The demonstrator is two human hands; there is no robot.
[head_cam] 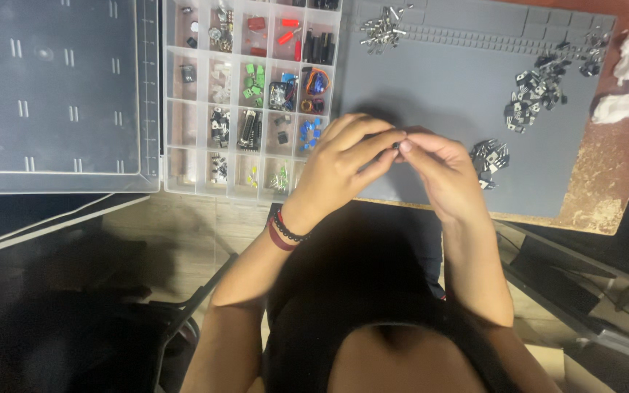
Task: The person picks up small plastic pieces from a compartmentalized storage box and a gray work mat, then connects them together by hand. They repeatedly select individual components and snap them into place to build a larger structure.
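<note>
My left hand (340, 164) and right hand (438, 167) meet fingertip to fingertip above the near edge of the grey mat (445, 94). Both grips are pinched nearly shut on one small dark part (396, 146), which sits right between the tips, mostly hidden; I cannot tell its kind. A pile of similar dark parts (491, 159) lies on the mat just beside my right hand, and a bigger heap (536, 91) sits farther back. The open parts box (252, 94) is just left of my left hand on the tabletop (606, 182).
</note>
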